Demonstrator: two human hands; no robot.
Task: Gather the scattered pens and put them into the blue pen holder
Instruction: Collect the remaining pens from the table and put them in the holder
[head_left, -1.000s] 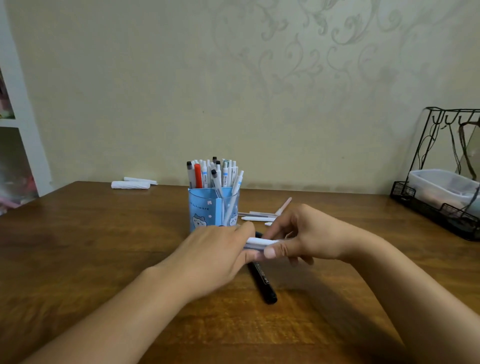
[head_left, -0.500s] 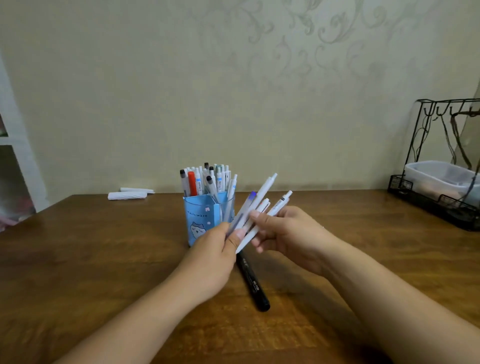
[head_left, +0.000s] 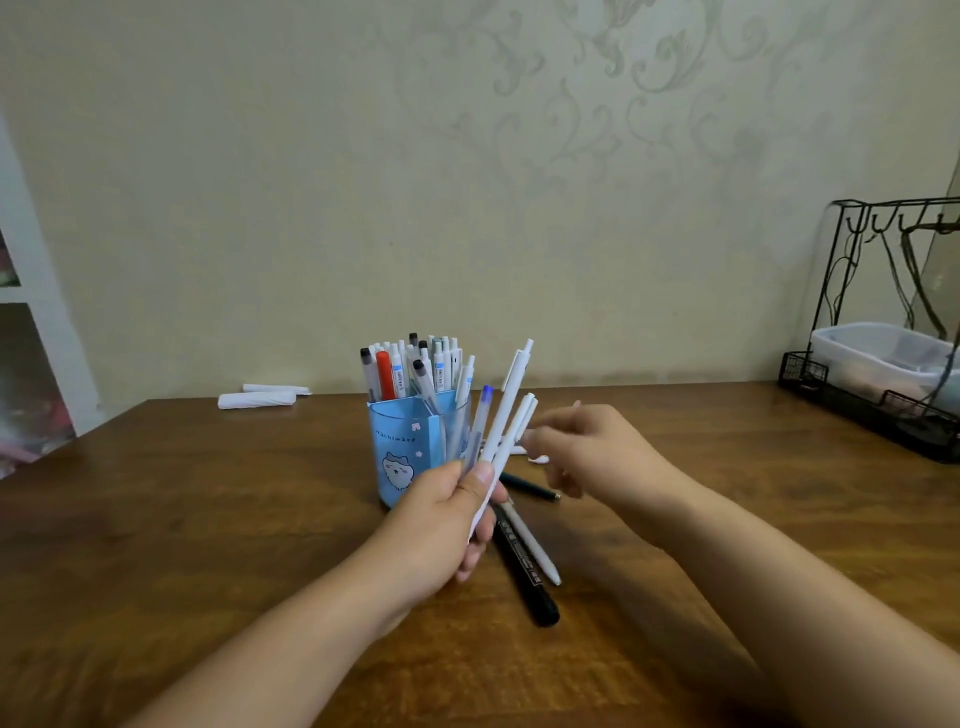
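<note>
Right hand (head_left: 587, 452) motion-blurred, grip unreadable. Wire rack (head_left: 883, 332) cut off at right edge. Black marker (head_left: 524, 571) partly hidden behind left hand (head_left: 441, 525).

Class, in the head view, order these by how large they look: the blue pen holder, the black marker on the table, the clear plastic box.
1. Clear plastic box, though cut off at the frame's edge.
2. Blue pen holder.
3. Black marker, nearer the camera, so flattered.

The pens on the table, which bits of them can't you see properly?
Head view only:
- Right hand: motion-blurred, so whether it holds a pen is unclear.
- Black marker: its upper end hidden behind the left hand.
- White pens behind the right hand: mostly covered by it.
- Blue pen holder: its right side hidden by the held pens.
</note>
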